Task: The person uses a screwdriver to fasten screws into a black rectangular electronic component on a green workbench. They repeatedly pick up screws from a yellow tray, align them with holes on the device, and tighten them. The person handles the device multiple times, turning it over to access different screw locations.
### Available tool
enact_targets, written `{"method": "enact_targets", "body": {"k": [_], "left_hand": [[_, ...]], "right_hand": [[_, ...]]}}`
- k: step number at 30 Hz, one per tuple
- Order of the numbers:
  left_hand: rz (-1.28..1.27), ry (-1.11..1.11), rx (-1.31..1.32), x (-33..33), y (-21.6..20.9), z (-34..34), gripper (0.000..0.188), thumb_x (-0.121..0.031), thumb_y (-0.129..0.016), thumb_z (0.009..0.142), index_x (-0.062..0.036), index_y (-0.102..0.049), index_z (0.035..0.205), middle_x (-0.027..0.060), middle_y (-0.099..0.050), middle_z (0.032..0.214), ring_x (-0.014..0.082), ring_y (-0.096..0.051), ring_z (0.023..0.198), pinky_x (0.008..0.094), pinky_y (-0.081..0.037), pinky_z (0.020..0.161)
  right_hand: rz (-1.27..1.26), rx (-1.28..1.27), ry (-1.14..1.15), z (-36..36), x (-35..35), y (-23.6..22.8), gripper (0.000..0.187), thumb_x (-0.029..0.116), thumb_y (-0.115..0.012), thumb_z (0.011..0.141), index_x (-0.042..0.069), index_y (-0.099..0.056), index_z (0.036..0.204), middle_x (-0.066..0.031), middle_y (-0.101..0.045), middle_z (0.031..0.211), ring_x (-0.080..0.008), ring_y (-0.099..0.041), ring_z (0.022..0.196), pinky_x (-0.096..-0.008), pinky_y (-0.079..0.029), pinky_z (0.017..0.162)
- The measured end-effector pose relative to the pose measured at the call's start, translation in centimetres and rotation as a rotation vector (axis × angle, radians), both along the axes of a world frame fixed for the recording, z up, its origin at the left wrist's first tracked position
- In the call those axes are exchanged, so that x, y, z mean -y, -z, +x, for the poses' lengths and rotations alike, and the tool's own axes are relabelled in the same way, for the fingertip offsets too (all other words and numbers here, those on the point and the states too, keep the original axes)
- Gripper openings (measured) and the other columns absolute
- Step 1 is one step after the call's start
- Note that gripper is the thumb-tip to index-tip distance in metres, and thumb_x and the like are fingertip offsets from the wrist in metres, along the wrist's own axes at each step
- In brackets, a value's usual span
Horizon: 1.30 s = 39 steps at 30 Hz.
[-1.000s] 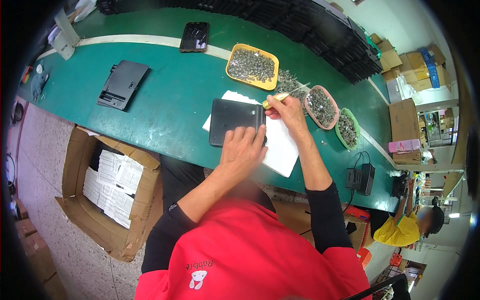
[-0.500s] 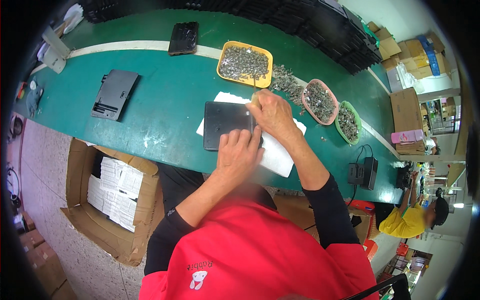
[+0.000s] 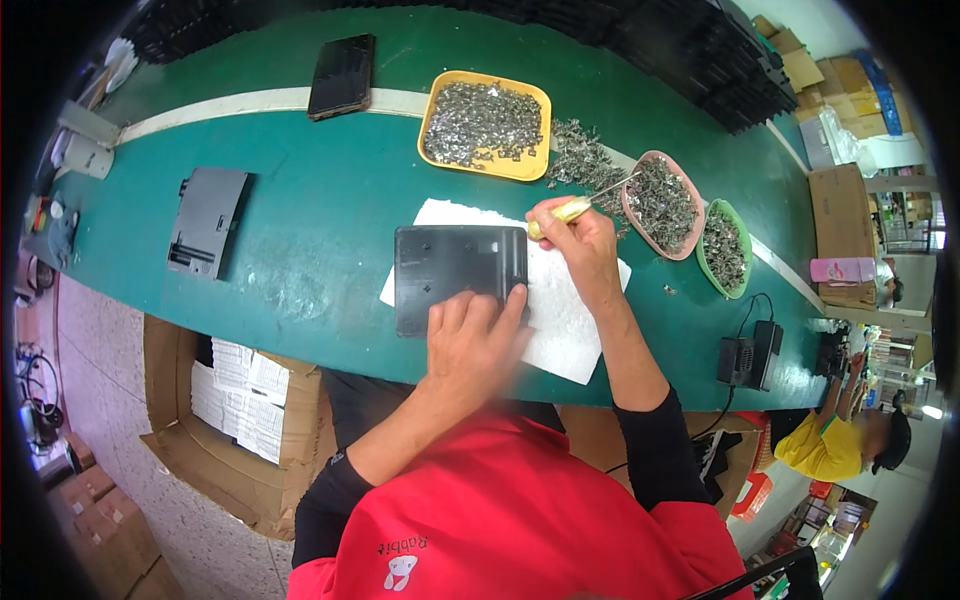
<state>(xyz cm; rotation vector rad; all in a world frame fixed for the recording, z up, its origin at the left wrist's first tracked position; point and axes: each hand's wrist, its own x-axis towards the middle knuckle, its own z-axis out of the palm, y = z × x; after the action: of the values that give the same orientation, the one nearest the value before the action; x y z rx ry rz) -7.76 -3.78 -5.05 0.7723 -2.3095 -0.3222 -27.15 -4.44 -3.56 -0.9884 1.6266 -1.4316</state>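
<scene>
A black plastic casing [image 3: 455,270] lies on a white foam pad [image 3: 562,335] in front of me. My left hand [image 3: 468,345] rests on the casing's near right part, fingers spread and holding nothing. To the right of the casing, my right hand [image 3: 585,250] grips the yellow handle of a screwdriver [image 3: 570,210]. Its thin shaft points up and right, the tip at the left rim of a pink tray [image 3: 688,190] heaped with small metal parts. Whether the tip touches a part cannot be made out.
A yellow tray [image 3: 540,165] and a green tray [image 3: 738,284] hold more metal parts; a loose pile [image 3: 582,160] lies between trays. Another black casing [image 3: 208,222] is at left, a dark phone-like slab [image 3: 341,77] behind. A power adapter [image 3: 752,355] sits at right, an open carton [image 3: 220,470] below left.
My right hand has moved off the casing to the right, and the screwdriver has swung from pointing away to pointing at the pink tray. My left hand stays on the casing.
</scene>
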Motion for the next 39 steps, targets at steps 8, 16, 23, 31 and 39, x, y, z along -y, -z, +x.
{"method": "enact_targets", "body": {"k": [8, 16, 23, 31, 39], "left_hand": [[0.097, 0.071, -0.019, 0.3, 0.0, 0.6, 0.048, -0.027, -0.081, 0.073, -0.0125, -0.068, 0.116, 0.0039, -0.055, 0.091, 0.0259, -0.051, 0.089, 0.0394, -0.038, 0.077], [0.377, 0.111, -0.299, 0.3, -5.2, 2.2, 0.039, -0.005, -0.070, 0.077, -0.0019, -0.065, 0.115, 0.0069, -0.055, 0.090, 0.0216, -0.052, 0.088, 0.0324, -0.042, 0.081], [1.561, 0.405, -1.314, 1.2, -5.8, 5.3, 0.032, -0.011, -0.047, 0.102, 0.0013, -0.049, 0.132, 0.0137, -0.057, 0.129, 0.0215, -0.056, 0.119, 0.0362, -0.043, 0.103], [1.965, 0.430, -1.360, -0.2, -1.2, 6.8, 0.037, -0.027, -0.050, 0.102, -0.0005, -0.052, 0.127, 0.0140, -0.058, 0.126, 0.0248, -0.058, 0.116, 0.0424, -0.051, 0.094], [1.903, 0.262, -0.977, -0.1, -3.6, 6.1, 0.036, -0.020, -0.059, 0.097, 0.0013, -0.053, 0.126, 0.0110, -0.063, 0.116, 0.0167, -0.064, 0.103, 0.0332, -0.055, 0.086]], "right_hand": [[-0.127, -0.081, -0.036, 0.1, -0.7, 0.8, 0.014, 0.013, -0.064, 0.093, 0.001, -0.066, 0.097, -0.0033, -0.067, 0.091, -0.0076, -0.060, 0.080, -0.0229, -0.049, 0.068], [-0.244, 0.080, 0.011, -0.9, -0.7, 1.0, 0.012, 0.004, -0.056, 0.086, -0.001, -0.066, 0.092, -0.0009, -0.065, 0.079, -0.0052, -0.056, 0.070, -0.0227, -0.046, 0.064], [-0.045, 0.062, -0.173, 0.7, -2.9, -2.4, 0.020, 0.019, -0.065, 0.089, -0.001, -0.069, 0.094, 0.0040, -0.056, 0.069, -0.0034, -0.049, 0.066, -0.0220, -0.038, 0.057], [0.171, -0.025, -0.295, 1.1, -5.0, -4.3, 0.021, 0.023, -0.076, 0.082, 0.002, -0.071, 0.082, 0.0037, -0.062, 0.069, -0.0043, -0.052, 0.066, -0.0229, -0.043, 0.061], [0.364, 0.017, -0.384, 0.9, -4.2, -4.9, 0.022, 0.023, -0.077, 0.081, 0.002, -0.070, 0.086, 0.0016, -0.064, 0.074, -0.0055, -0.056, 0.066, -0.0219, -0.046, 0.062]]}}
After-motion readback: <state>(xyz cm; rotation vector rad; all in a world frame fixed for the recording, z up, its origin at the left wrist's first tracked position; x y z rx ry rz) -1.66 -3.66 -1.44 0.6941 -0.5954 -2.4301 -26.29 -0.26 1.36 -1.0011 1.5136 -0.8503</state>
